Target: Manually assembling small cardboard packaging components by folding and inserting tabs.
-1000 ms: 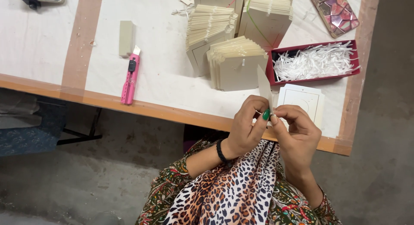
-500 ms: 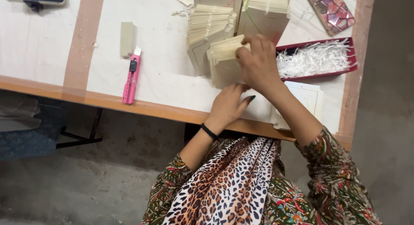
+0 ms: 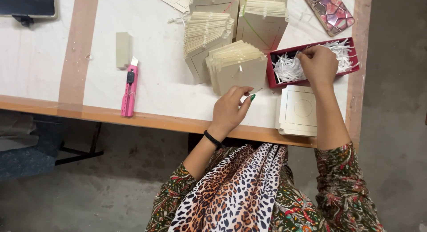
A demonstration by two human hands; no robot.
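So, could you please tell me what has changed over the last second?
The right hand moved from the table edge out to the red tray and now reaches into the white shreds. The left hand moved onto the table by the card stack. The pink knife stayed put.

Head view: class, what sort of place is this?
Likely a small craft or packing workbench: fanned stacks of cream paper tags, a pink utility knife, and a red tray of white paper shreds the right hand reaches into.

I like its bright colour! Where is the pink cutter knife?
In the head view, the pink cutter knife lies on the table's left part near the front edge, just below a small beige block, left of both hands.
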